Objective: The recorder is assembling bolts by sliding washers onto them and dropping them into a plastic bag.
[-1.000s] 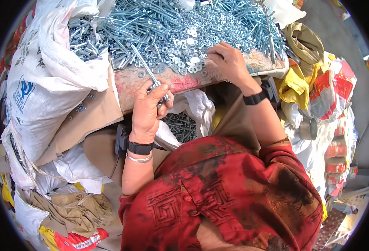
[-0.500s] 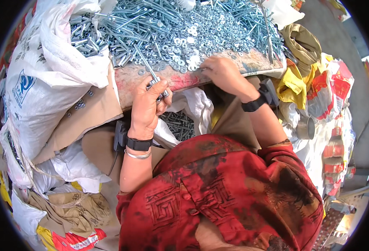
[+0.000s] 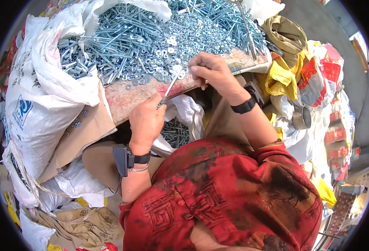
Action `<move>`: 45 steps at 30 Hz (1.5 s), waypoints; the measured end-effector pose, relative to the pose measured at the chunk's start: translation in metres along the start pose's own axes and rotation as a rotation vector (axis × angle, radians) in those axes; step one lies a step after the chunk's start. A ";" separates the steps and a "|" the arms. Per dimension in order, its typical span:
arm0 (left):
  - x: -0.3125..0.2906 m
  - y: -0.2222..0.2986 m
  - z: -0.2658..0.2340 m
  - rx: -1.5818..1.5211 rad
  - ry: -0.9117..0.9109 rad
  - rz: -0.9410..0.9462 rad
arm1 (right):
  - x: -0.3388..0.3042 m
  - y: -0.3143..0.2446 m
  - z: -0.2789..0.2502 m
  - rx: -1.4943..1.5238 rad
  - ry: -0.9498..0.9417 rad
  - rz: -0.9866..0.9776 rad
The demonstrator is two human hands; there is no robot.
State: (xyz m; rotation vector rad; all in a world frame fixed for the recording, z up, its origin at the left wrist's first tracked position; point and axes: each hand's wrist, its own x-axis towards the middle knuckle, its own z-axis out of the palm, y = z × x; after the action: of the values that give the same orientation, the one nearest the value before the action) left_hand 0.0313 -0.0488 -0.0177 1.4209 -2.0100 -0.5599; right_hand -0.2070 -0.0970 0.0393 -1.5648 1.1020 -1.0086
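My left hand (image 3: 146,125) is closed around a long thin metal bolt (image 3: 172,86), back of the hand up. The bolt's shaft slants up and right, toward the fingers of my right hand. My right hand (image 3: 213,75) has its thumb and fingertips pinched together near the bolt's tip, over the front edge of the worktop (image 3: 128,100). What those fingertips hold, if anything, is too small to tell. Just beyond both hands lies a heap of loose flat washers (image 3: 163,75). Long bolts (image 3: 130,31) are piled behind and to the left of them.
Short metal sleeves (image 3: 73,62) lie beside a white woven sack (image 3: 42,104) on the left. Under the worktop, a white bag holds dark bolts (image 3: 176,134). An upright metal rod (image 3: 247,31) stands at the right. Yellow cloth (image 3: 282,77) and a metal cup (image 3: 301,118) are farther right.
My left hand has turned over, and the bolt now leans right instead of left. My right hand has lifted slightly from the worktop edge, closer to the bolt's tip. The whole view has shifted a little.
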 end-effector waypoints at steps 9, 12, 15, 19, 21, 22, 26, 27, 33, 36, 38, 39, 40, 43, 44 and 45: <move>-0.002 0.006 0.008 0.066 0.035 0.223 | -0.012 -0.004 -0.019 0.189 -0.144 0.007; 0.001 0.005 0.009 0.041 0.041 0.269 | -0.006 0.013 -0.021 0.577 -0.413 0.180; 0.006 -0.003 0.017 -0.154 0.051 0.310 | 0.003 0.023 -0.011 0.620 -0.514 0.179; 0.004 -0.011 0.025 -0.488 -0.056 0.142 | 0.038 0.040 -0.021 0.205 -0.045 0.067; 0.007 -0.003 0.017 -0.886 -0.204 -0.177 | 0.057 0.060 -0.021 -0.195 0.050 -0.141; 0.008 -0.005 0.016 -0.885 -0.199 -0.174 | 0.065 0.064 -0.016 -0.593 0.142 -0.352; 0.008 -0.012 0.012 -0.937 -0.124 -0.197 | 0.062 0.064 0.011 -1.112 0.130 -0.387; 0.007 -0.010 0.010 -0.960 -0.100 -0.218 | 0.059 0.061 0.014 -1.101 0.119 -0.419; 0.007 -0.018 0.013 -0.692 -0.059 -0.108 | 0.059 0.061 0.018 -1.279 0.252 -0.296; 0.005 -0.014 0.009 -0.495 0.054 0.039 | 0.058 0.047 0.017 -0.845 0.318 -0.341; 0.004 -0.011 0.007 -0.458 0.045 0.003 | 0.050 0.023 0.017 -0.342 0.251 -0.213; 0.003 -0.009 0.005 -0.423 0.023 -0.035 | 0.045 0.013 0.016 0.159 0.172 -0.068; 0.001 -0.008 0.004 -0.373 0.029 -0.012 | 0.042 0.005 0.018 0.237 0.130 -0.103; -0.001 -0.003 0.002 -0.360 -0.076 -0.041 | 0.033 -0.011 0.027 0.250 0.128 -0.143; 0.000 -0.002 0.002 -0.379 -0.093 -0.028 | 0.031 -0.014 0.029 0.274 0.110 -0.154; 0.000 -0.003 0.004 -0.379 -0.092 -0.022 | 0.029 -0.015 0.031 0.271 0.112 -0.159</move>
State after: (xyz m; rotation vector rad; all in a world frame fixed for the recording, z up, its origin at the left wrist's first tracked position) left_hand 0.0307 -0.0501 -0.0223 1.2042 -1.8342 -0.9737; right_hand -0.1670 -0.1153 0.0504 -1.4047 0.8827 -1.3090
